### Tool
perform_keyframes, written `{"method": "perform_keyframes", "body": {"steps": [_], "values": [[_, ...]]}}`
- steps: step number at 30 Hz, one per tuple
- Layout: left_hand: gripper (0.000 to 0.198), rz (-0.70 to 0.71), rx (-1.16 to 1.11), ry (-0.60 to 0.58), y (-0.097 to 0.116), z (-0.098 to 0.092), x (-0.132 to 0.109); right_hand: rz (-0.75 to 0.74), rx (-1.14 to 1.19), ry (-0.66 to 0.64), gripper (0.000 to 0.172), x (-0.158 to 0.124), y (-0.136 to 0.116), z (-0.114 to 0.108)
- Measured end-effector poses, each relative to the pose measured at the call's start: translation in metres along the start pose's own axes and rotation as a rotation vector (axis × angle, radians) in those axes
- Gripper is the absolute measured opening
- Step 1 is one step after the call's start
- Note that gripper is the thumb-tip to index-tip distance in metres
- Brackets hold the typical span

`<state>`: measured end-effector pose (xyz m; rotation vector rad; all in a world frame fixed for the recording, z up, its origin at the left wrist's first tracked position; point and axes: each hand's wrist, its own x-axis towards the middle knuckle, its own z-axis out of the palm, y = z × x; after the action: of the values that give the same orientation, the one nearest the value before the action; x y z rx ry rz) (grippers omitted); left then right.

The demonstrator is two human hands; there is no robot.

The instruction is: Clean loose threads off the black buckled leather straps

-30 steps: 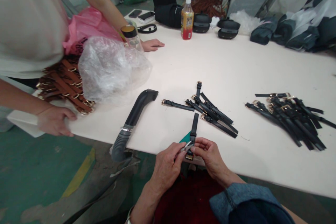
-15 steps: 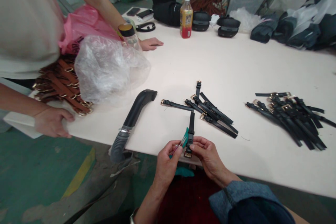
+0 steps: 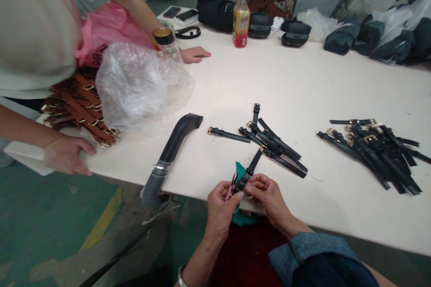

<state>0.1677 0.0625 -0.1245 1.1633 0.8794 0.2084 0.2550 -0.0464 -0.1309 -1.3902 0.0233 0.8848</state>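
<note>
Head view: at the near table edge the left hand (image 3: 220, 204) grips small pink-handled snips (image 3: 231, 186), blades up, against the buckle end of a thin black leather watch strap (image 3: 249, 169) that the right hand (image 3: 266, 193) pinches by that end; the strap slants up and away to the right. Just beyond the hands lies a loose cluster of black straps (image 3: 269, 141), and a larger black strap pile (image 3: 373, 148) sits well right. Left of the hands, a black vacuum nozzle (image 3: 178, 136) rests on the white table (image 3: 303, 80).
</note>
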Motion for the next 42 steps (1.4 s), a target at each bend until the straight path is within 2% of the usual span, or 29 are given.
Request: {"method": "perform_keyframes", "body": {"steps": [2, 5, 7, 8, 9, 12, 14, 17, 19, 22, 27, 31, 34, 36, 39, 42], "values": [[0.026, -0.004, 0.015, -0.022, 0.004, -0.006, 0.001, -0.171, -0.290, 0.071, 0.026, 0.000, -0.001, -0.011], [0.022, 0.004, 0.079, -0.076, 0.011, -0.012, 0.001, -0.599, -0.710, 0.116, 0.017, 0.001, -0.011, -0.023], [0.019, 0.017, 0.128, -0.129, 0.015, -0.014, 0.002, -0.785, -0.874, 0.019, 0.031, 0.006, -0.022, -0.026], [0.018, 0.025, 0.149, -0.149, 0.017, -0.015, 0.002, -0.813, -0.920, -0.061, 0.035, 0.008, -0.027, -0.026], [0.017, 0.033, 0.173, -0.168, 0.018, -0.015, 0.002, -0.805, -0.945, -0.152, 0.034, 0.011, -0.032, -0.026], [0.015, 0.050, 0.245, -0.246, 0.022, -0.020, 0.002, -0.693, -0.932, -0.377, 0.017, 0.019, -0.041, -0.024], [0.014, 0.056, 0.279, -0.303, 0.022, -0.023, 0.003, -0.627, -0.893, -0.429, 0.010, 0.021, -0.042, -0.023], [0.013, 0.066, 0.309, -0.334, 0.021, -0.028, 0.004, -0.575, -0.822, -0.462, 0.009, 0.019, -0.039, -0.022], [0.012, 0.081, 0.341, -0.330, 0.021, -0.029, 0.005, -0.567, -0.804, -0.438, 0.013, 0.018, -0.035, -0.021], [0.012, 0.117, 0.380, -0.269, 0.023, -0.029, 0.007, -0.575, -0.836, -0.313, 0.018, 0.015, -0.027, -0.018], [0.014, 0.162, 0.440, -0.176, 0.020, -0.029, 0.009, -0.582, -0.851, -0.220, 0.017, 0.013, -0.017, -0.014], [0.010, 0.200, 0.512, -0.112, 0.016, -0.027, 0.007, -0.523, -0.809, -0.143, 0.016, 0.012, -0.017, -0.012], [0.017, 0.274, 0.722, 0.016, 0.020, -0.026, -0.002, -0.472, -0.805, -0.064, 0.015, 0.011, -0.017, -0.009], [0.026, 0.365, 0.899, 0.057, 0.025, -0.024, -0.011, -0.450, -0.826, -0.031, 0.014, 0.012, -0.015, -0.008], [0.030, 0.492, 1.107, 0.001, 0.029, -0.022, -0.024, -0.416, -0.874, -0.019, 0.016, 0.012, -0.013, -0.006], [0.029, 0.521, 1.295, -0.034, 0.029, -0.020, -0.031, -0.376, -0.908, -0.034, 0.018, 0.011, -0.012, -0.005]]}}
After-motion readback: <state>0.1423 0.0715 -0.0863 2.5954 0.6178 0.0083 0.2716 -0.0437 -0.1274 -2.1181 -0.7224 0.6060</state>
